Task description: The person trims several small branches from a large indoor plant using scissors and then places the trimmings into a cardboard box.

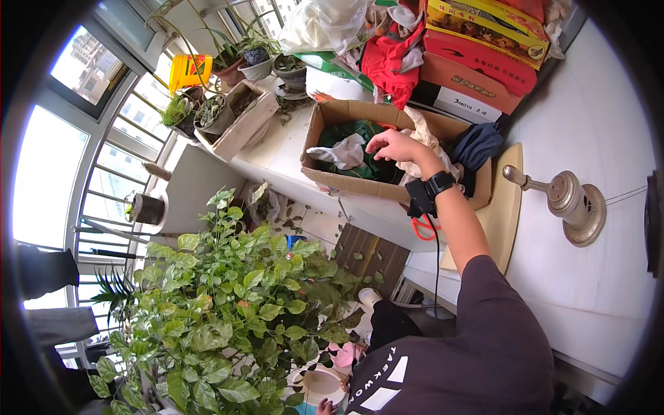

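My right hand (395,146) hangs over an open cardboard box (358,193), its fingers slightly curled and apart, with nothing seen in them. A white cloth (343,151) lies to the left of the fingers, on dark green material. Cream-coloured cloth (426,129) is bunched beside and behind the hand. Dark blue cloth (478,145) hangs over the box's right end. Below the box, red-orange handles (424,228), perhaps of scissors, show near the wrist. Only a few fingers of my left hand (326,407) show at the bottom edge, beside a pale round container (322,386).
A large leafy plant (233,311) fills the lower left. Potted plants (212,114) and a long planter (249,124) stand near the window. Shoe boxes (477,65) are stacked behind the cardboard box. A metal fixture (570,202) is mounted at right. A black cable (437,270) hangs from my wrist.
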`<state>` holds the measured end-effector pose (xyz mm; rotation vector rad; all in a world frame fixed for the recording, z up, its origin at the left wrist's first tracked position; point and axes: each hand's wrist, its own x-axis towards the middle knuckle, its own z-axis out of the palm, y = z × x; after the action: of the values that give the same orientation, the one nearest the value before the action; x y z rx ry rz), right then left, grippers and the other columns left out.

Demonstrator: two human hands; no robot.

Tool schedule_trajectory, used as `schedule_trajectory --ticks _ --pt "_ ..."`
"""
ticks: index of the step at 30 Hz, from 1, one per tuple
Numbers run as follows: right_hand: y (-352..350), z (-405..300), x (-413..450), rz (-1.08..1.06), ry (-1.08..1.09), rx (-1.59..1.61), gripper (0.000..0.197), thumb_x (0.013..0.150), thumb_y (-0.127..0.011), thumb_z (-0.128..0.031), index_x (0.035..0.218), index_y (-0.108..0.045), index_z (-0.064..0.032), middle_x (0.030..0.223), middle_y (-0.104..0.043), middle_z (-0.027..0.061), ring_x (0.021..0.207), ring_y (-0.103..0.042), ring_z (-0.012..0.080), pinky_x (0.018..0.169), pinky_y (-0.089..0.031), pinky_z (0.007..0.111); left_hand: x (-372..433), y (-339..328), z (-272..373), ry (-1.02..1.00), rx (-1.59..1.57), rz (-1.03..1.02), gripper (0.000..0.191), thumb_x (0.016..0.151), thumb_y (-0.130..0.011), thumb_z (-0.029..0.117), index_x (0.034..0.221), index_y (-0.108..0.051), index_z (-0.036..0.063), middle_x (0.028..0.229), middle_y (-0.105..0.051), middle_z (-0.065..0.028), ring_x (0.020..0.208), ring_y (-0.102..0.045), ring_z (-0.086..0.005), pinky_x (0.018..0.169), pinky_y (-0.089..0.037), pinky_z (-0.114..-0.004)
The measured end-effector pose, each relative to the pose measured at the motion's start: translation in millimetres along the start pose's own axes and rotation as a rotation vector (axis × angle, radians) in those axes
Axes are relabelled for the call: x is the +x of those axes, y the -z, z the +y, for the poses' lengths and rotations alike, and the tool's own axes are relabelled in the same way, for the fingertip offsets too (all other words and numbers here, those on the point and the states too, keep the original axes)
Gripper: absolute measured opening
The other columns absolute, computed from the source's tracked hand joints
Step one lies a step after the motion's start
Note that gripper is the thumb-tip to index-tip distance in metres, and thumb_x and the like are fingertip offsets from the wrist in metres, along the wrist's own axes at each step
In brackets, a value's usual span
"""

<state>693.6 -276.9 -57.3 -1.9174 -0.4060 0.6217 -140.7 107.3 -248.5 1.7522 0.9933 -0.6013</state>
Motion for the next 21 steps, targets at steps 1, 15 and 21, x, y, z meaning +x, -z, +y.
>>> schedule_trajectory --ticks 1,15,21 --pt "-2 4 1 -0.003 -0.001 -0.002 0.03 0.076 -0.053 0.001 0.102 -0.066 -0.0014 0.101 -0.066 0.006 0.083 -0.063 0.0118 0.065 -0.05 0.027 -1 0 1 0.049 -0.023 0.01 0.036 0.081 -0.07 0.007 0.114 -0.056 0.0056 0.116 -0.053 -0.0146 0.081 -0.06 -0.0205 0.067 -0.052 -0.033" --pt "-59 2 124 -0.549 0.043 -0.386 0.041 0.07 -0.056 0.002 0.108 -0.068 -0.0037 0.131 -0.056 0.0122 0.115 -0.055 0.0248 0.087 -0.047 0.037 -11 5 6 0.263 -0.597 -0.034 0.043 0.093 -0.059 0.023 0.13 -0.044 0.0085 0.095 -0.06 -0.0081 0.08 -0.06 -0.0158 0.067 -0.052 -0.028" --pt "-61 44 113 -0.495 -0.087 -0.889 0.064 0.074 -0.067 -0.027 0.135 -0.05 -0.0182 0.131 -0.056 0.0099 0.117 -0.055 0.0286 0.094 -0.045 0.04 -24 -1 -26 0.151 -0.298 0.025 0.044 0.093 -0.059 0.024 0.131 -0.045 0.0083 0.102 -0.061 -0.0068 0.079 -0.061 -0.0137 0.063 -0.051 -0.025"
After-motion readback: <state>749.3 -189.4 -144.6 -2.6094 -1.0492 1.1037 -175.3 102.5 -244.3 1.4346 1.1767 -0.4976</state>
